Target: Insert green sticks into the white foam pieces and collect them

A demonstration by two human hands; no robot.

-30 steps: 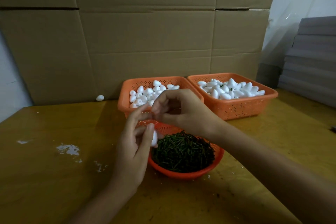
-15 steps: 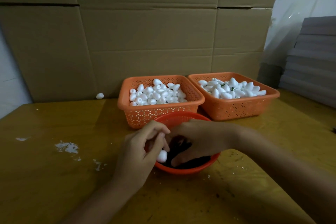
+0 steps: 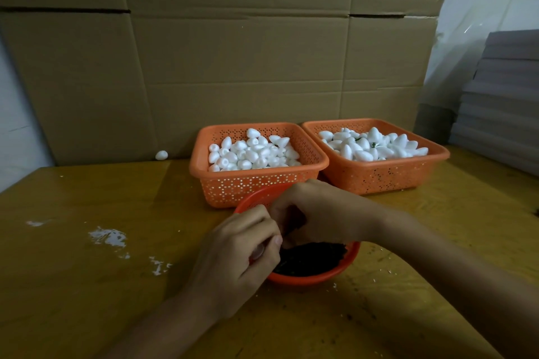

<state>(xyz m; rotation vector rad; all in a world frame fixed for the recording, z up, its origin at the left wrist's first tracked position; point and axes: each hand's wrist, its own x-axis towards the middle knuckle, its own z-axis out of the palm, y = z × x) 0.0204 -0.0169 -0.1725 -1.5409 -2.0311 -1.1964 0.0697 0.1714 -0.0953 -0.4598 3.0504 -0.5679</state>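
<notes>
Flattened brown cardboard sheets [image 3: 233, 67] are stood up as a backdrop behind a yellow-brown wooden table [image 3: 87, 285]. A stack of grey boards [image 3: 501, 96] and some clear plastic film [image 3: 466, 9] are seen at the right edge of the head view. Two perforated orange plastic baskets are set side by side near the cardboard. The left basket [image 3: 256, 183] is filled with plain white foam pieces [image 3: 250, 151], and the right basket [image 3: 379, 178] is filled with foam pieces among which green stubs [image 3: 373, 144] are glimpsed, so it is judged to be the collecting place. A round orange plastic bowl [image 3: 306, 280] of dark green sticks [image 3: 312, 256] is kept just in front of the left basket, presumably so that supply, sticks and finished pile all lie within easy reach. The left hand [image 3: 239, 256] is held at the bowl's near-left rim with its fingers curled, and a pale rounded shape is glimpsed between them, taken to be the held foam piece [image 3: 258, 251]. The right hand [image 3: 318, 213] is brought over the bowl with its fingertips gathered against the left hand's. Whether a stick is pinched there cannot be told, as the spot is shadowed. The insertion step is judged to be under way, low over the bowl so that a dropped stick falls back in. White crumbs [image 3: 108, 237] are scattered on the table's left, and one stray foam piece [image 3: 161, 155] is lodged against the cardboard.
</notes>
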